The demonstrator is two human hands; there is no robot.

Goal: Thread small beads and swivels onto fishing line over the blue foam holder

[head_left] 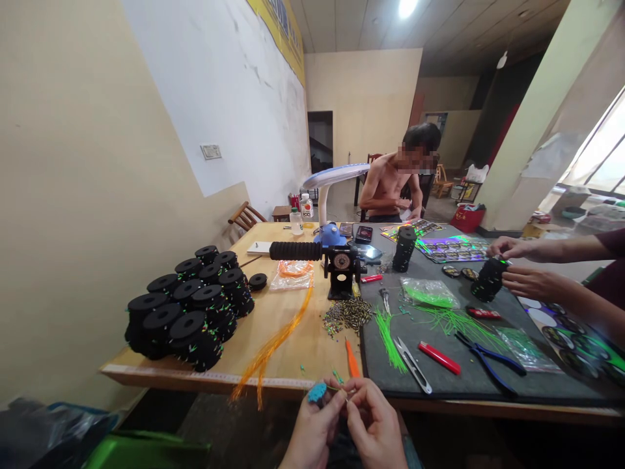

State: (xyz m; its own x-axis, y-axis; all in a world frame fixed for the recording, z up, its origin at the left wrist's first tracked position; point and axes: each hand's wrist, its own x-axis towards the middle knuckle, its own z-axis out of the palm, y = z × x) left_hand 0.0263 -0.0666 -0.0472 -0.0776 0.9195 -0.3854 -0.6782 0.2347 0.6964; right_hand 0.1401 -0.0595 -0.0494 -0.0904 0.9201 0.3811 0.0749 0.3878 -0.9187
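My left hand [315, 423] is closed at the bottom centre, near the table's front edge. A blue-green textured piece [317, 392] shows at its thumb and fingers. Beside it, my right hand [372, 417] is pinched, its fingertips meeting those of the left hand around a thin green strand; its exact grip is too small to make out. An orange pointed tool [351, 358] lies just beyond the hands. Bright green strands [390, 342], silver thread snips [413, 366] and a red lighter [439, 357] lie to the right on the grey mat [390, 385].
Stacked black foam spools [188, 326] stand at left. Orange strands [283, 335] hang over the front edge. A winding device [340, 270], small beads [359, 314] and blue pliers [488, 358] lie farther in. Another person's hands [520, 264] hold a spool at right; someone sits behind.
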